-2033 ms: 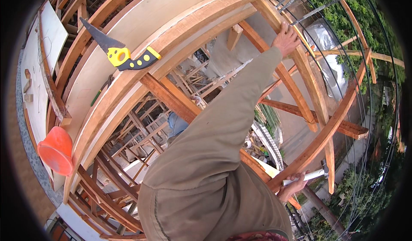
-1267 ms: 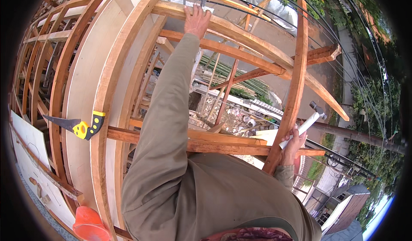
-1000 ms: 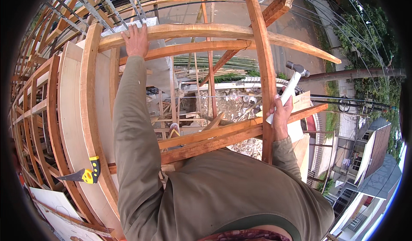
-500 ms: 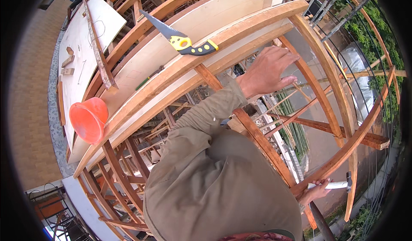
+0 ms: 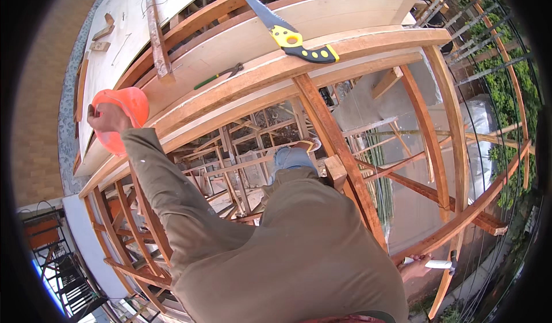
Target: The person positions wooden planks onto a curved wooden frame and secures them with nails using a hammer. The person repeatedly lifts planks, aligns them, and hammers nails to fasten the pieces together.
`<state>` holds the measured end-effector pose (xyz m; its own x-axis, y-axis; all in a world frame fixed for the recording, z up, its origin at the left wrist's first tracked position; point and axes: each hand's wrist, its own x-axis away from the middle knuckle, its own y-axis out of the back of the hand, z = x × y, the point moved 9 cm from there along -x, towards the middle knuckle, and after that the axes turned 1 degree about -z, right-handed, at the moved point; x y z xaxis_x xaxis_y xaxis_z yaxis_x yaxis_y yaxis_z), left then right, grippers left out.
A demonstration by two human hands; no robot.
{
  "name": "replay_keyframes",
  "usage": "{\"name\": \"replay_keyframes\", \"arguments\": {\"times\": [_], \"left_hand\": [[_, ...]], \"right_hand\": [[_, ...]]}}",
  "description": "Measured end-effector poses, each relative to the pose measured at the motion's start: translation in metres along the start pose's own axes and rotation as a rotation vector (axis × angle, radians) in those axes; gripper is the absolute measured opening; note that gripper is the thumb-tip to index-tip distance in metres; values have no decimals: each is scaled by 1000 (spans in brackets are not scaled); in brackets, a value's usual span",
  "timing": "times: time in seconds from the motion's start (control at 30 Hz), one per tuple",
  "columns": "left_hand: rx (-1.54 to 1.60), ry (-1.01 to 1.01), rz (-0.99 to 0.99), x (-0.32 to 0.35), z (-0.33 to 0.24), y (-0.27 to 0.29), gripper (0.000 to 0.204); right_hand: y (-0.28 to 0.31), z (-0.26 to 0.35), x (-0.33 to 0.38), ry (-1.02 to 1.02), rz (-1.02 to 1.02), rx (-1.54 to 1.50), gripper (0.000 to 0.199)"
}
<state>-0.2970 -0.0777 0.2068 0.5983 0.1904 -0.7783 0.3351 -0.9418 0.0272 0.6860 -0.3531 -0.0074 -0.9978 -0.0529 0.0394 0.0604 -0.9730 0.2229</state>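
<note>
My left hand (image 5: 111, 119) reaches into the mouth of an orange plastic bucket (image 5: 135, 100), which rests on the wooden frame at the left. Its fingertips dip inside, so whether they hold anything is hidden. At the lower right, my right hand (image 5: 415, 267) is closed round the white handle of a hammer (image 5: 441, 264), whose dark head points away to the right, beside a curved timber. A hand saw (image 5: 295, 40) with a yellow and black handle lies on the curved beam (image 5: 253, 81). Green-handled pincers (image 5: 219, 76) lie on the pale board behind that beam.
Reddish timber posts (image 5: 345, 150) and curved ribs (image 5: 460, 222) surround me, with open gaps down to a lower level. A white sheet (image 5: 129, 27) with wood offcuts (image 5: 104, 29) lies at the upper left. Cables and greenery border the right.
My left hand has swung from the upper middle across to the bucket at the left. The view has shifted. My right hand still grips the hammer.
</note>
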Motion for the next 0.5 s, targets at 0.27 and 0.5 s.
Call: {"name": "replay_keyframes", "arguments": {"times": [0.27,0.5], "left_hand": [[-567,205,690,49,197,-119,35],[-702,91,852,101,150,-167,34]], "right_hand": [[-26,24,0,9,34,-81,48],[6,14,8,-2,-89,-114,50]]}}
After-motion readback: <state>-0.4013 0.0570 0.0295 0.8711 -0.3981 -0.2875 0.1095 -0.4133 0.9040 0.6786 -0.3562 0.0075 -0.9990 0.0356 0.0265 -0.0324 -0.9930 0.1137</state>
